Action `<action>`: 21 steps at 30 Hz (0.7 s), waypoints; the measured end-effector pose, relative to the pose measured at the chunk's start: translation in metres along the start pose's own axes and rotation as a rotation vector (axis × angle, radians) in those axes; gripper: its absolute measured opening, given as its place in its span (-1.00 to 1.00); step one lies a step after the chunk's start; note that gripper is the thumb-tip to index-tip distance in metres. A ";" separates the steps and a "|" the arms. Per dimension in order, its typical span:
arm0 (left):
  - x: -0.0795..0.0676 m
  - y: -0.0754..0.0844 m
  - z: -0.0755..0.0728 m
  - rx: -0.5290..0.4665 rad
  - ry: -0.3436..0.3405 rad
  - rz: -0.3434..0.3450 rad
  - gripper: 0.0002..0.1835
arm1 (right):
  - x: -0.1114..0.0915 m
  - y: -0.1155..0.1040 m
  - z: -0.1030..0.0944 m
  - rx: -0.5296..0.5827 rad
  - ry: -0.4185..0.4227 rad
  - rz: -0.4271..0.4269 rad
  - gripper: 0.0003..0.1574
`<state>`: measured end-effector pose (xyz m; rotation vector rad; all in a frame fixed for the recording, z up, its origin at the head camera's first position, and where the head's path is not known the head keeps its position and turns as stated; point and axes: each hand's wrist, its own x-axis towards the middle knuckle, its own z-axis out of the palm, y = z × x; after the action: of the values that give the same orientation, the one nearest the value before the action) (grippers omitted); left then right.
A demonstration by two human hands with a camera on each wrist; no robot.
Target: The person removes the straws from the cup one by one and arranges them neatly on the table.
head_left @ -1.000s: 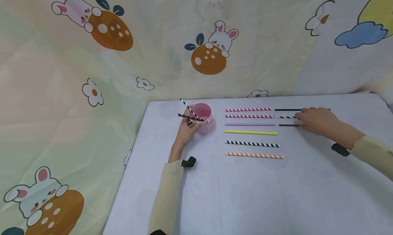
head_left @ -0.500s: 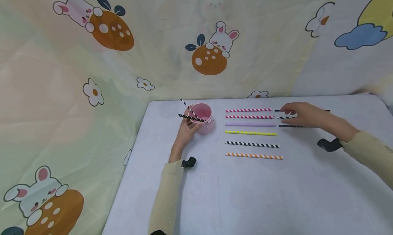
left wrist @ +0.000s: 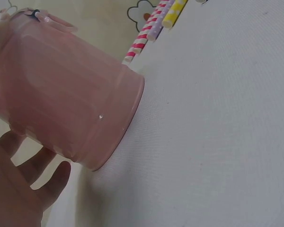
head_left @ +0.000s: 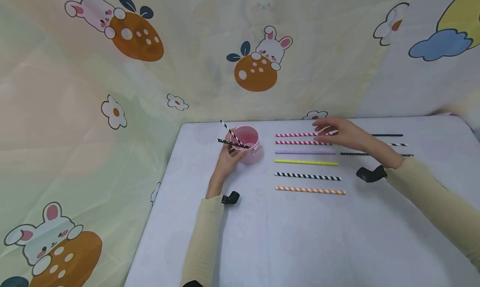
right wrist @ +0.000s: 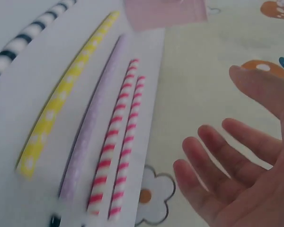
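Observation:
My left hand point(head_left: 224, 163) grips a pink translucent cup point(head_left: 252, 155) by its left side at the back of the table. Two paper straws lean out of it: a black-and-white striped straw point(head_left: 226, 126) and a black patterned straw point(head_left: 226, 142). With fingers spread and nothing held, my right hand point(head_left: 348, 133) hovers over the right ends of two pink-striped straws point(head_left: 290, 135). The right wrist view shows the hand point(right wrist: 232, 165) apart from these pink-striped straws point(right wrist: 109, 156). Below them lie a purple straw point(head_left: 305, 152) and a yellow straw point(head_left: 305, 162).
Nearer the front lie a black-and-white striped straw point(head_left: 307, 176) and an orange-striped straw point(head_left: 310, 190). A second column at right has a black straw point(head_left: 388, 135), a thin striped straw point(head_left: 399, 144) and a black patterned straw point(head_left: 354, 154). A printed cloth point(head_left: 202, 62) hangs behind the white table point(head_left: 300, 237).
My right hand has moved left from the right column of dark straws to above the pink-striped straws, its fingers opening apart. The left hand and cup have stayed still.

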<state>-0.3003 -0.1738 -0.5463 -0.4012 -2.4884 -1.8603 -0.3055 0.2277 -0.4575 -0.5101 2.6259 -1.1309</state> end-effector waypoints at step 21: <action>0.000 0.005 0.000 0.019 -0.006 -0.014 -0.10 | 0.062 -0.091 0.047 0.200 -0.023 -0.188 -0.37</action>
<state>-0.2990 -0.1728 -0.5413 -0.3906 -2.5167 -1.8421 -0.3253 0.1134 -0.4270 -0.7343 2.4499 -1.4165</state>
